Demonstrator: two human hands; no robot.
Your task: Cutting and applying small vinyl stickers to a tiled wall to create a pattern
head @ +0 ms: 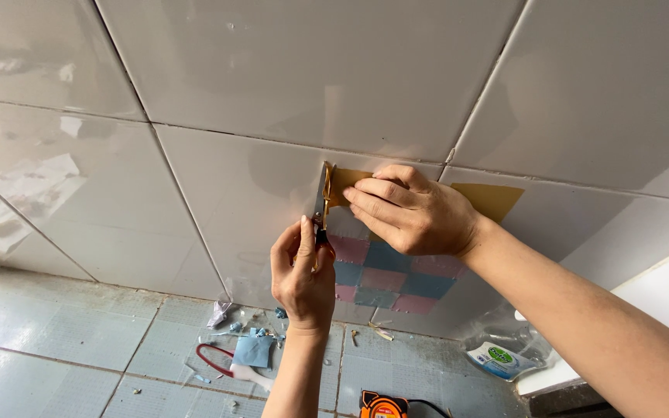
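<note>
Two hands at wall | left hand (302,272) grips scissors (324,203) | right hand (412,210) presses tan sheet (497,199)

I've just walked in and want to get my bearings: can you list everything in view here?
wall tiles: several, glossy white, behind the hands
tan strip: one, on the wall under the right hand
mosaic patch: one, pink and blue squares, low on the wall
cutter: one, gold, at the strip's left end
floor tiles: grey-blue
scraps: blue, on the floor
tape measure: one, orange, bottom edge
left hand: grips the cutter
right hand: presses the strip
</note>
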